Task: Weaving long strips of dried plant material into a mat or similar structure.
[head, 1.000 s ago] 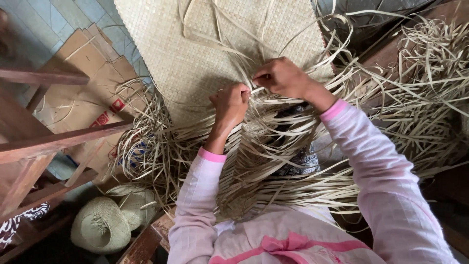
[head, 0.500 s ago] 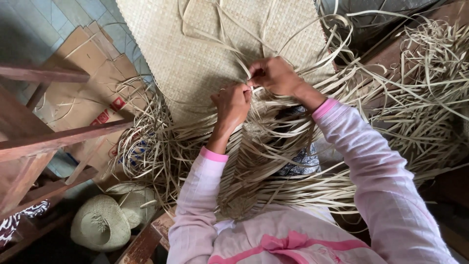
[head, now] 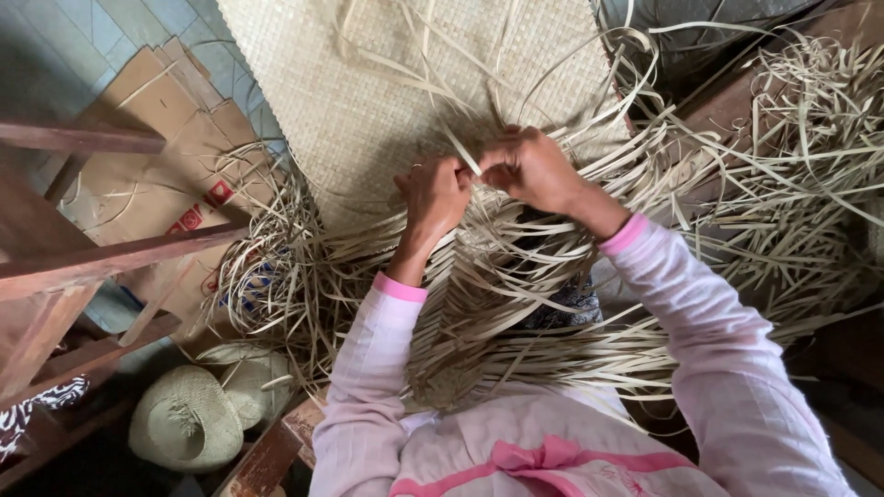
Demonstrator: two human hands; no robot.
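Weaving is under way at the near edge of a pale woven mat [head: 387, 83] that stretches away across the floor. The left hand [head: 433, 195] is curled closed, pinching strips at that edge, and the right hand [head: 532, 167] is closed too, gripping one flat strip [head: 463, 150] that sticks up between the two hands. Judging by the layout, a broad stretch of mat is finished, while a great many loose strips [head: 516, 304] hang unwoven toward the person's lap and spill to both sides, so much work looks left. A straw hat [head: 187, 419] lies lower left by flattened cardboard [head: 157, 175].
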